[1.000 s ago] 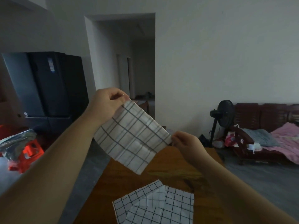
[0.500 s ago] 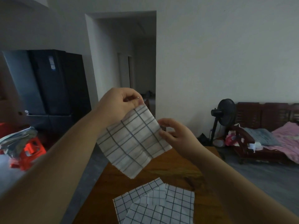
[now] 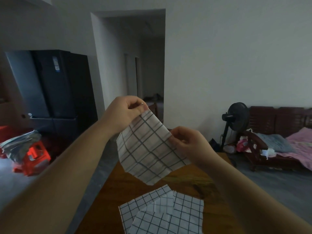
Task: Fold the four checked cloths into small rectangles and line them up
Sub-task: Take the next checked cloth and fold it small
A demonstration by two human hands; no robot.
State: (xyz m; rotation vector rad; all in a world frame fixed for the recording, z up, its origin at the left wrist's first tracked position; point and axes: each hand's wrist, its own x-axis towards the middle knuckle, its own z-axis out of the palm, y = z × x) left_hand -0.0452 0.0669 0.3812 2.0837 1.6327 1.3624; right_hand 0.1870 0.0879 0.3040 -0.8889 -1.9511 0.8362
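A white cloth with a dark check [image 3: 148, 149] hangs in the air above the wooden table [image 3: 114, 196]. My left hand [image 3: 125, 114] pinches its top corner. My right hand [image 3: 189, 142] pinches its right edge a little lower, fingers curled onto the fabric. The cloth droops between and below both hands. Further checked cloths [image 3: 162, 211] lie flat and overlapping on the table near me; the bottom frame edge cuts them off.
A dark fridge [image 3: 55, 85] stands at the left, with a red stool and a silver bag [image 3: 28, 152] before it. A standing fan [image 3: 234, 119] and a wooden sofa with bedding [image 3: 283, 137] are at the right. A doorway opens straight ahead.
My right hand let go of the cloth's far right corner, came in towards the left hand and took the right edge closer in. The cloth hangs narrower.
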